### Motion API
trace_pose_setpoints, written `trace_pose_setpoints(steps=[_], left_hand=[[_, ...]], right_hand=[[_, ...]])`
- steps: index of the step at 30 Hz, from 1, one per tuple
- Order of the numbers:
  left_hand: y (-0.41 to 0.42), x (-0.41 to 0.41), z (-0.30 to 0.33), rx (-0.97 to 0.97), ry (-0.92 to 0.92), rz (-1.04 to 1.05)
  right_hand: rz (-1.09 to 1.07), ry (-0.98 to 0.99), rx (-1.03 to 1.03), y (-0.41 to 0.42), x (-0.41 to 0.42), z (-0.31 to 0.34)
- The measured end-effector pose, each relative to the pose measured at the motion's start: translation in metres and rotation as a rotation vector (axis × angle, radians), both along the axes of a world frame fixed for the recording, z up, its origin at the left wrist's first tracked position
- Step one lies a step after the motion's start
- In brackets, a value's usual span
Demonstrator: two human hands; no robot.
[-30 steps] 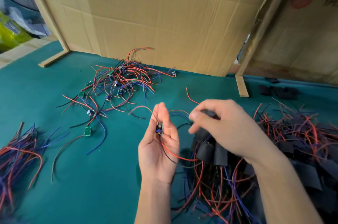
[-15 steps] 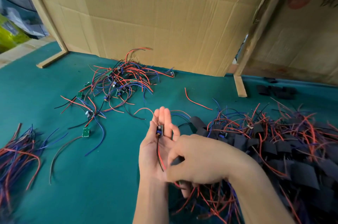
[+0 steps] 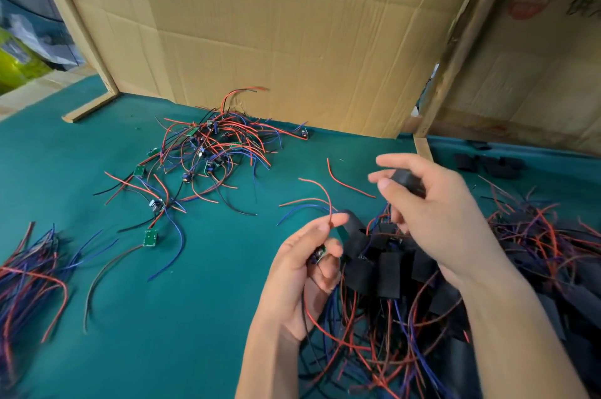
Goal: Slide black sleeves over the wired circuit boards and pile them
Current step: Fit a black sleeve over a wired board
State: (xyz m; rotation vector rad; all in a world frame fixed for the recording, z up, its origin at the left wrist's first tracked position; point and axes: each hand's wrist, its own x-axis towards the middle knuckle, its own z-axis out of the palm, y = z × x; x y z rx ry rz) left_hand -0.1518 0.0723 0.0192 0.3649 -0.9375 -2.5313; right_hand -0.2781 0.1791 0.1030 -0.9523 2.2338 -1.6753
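Wire bundle (image 3: 29, 271), loose red and blue, at far left edge of the green mat (image 3: 195, 317). Tangle of bare wired boards (image 3: 211, 151) further back, against the cardboard wall (image 3: 292, 40). Left hand (image 3: 302, 271) curled round one wired circuit board (image 3: 319, 257), its red lead pinched at the fingertips. Right hand (image 3: 432, 206) raised just beside it, thumb and fingers pinching a black sleeve (image 3: 408, 180), apart from the board. Pile of sleeved boards (image 3: 390, 271) under and right of both hands. Spare sleeves (image 3: 487, 164) far right.
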Motion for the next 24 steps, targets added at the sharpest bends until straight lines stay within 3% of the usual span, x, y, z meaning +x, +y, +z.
trace_pose_setpoints(steps=[3,8,11,20,24], left_hand=[[0.002,0.002,0.003,-0.056,0.001,-0.044],[0.007,-0.001,0.009,-0.097,-0.048,-0.007],[0.007,-0.002,0.010,-0.093,-0.052,0.011],[0.009,-0.003,0.009,-0.096,-0.062,0.050],[0.008,-0.004,0.007,-0.167,-0.081,0.052]], right_hand=[[-0.029,-0.039,-0.003,-0.003,0.002,-0.002],[0.291,-0.232,0.125,-0.006,0.012,-0.005],[0.327,-0.151,0.184,-0.007,0.012,-0.005],[0.127,0.291,0.367,-0.016,0.021,-0.005],[0.053,0.299,0.259,-0.012,0.013,-0.004]])
